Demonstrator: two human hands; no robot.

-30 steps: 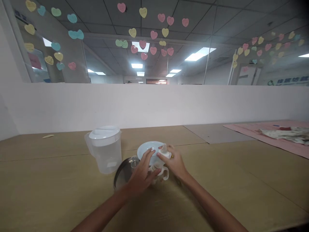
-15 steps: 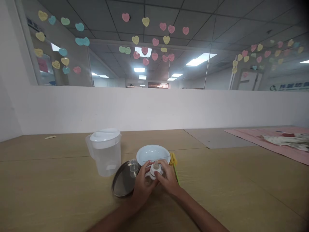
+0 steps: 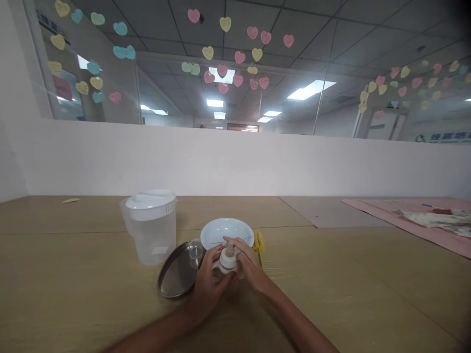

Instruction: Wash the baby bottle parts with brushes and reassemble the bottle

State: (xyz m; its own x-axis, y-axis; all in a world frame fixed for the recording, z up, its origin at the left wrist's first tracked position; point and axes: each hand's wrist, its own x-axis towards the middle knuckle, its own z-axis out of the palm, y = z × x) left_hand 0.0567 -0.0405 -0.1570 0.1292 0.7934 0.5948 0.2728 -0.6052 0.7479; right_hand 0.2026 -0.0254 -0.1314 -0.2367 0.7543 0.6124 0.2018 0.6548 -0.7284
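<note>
A baby bottle [image 3: 228,259] with a white collar and a clear nipple stands upright between my hands. My left hand [image 3: 209,280] is wrapped round its lower left side, by a white handle. My right hand [image 3: 250,262] touches the collar and nipple from the right, its fingers bent round the top. Just left of my left hand, a clear cap [image 3: 196,249] rests on the rim side of a round metal tray [image 3: 176,279]. Behind the bottle sits a white bowl [image 3: 224,226] with a thin rod across it. The bottle's lower body is mostly hidden by my hands.
A lidded clear plastic pitcher [image 3: 153,230] stands at the left. Beside the bowl lies a yellow sponge brush [image 3: 259,241] with a green handle. At the far right a pink cloth [image 3: 382,211] carries a whitish cloth. A white wall [image 3: 235,162] closes off the table's back.
The view has shifted slightly, so the table things appear further left. My right hand's fingers have moved from the front of the collar to its right side and top.
</note>
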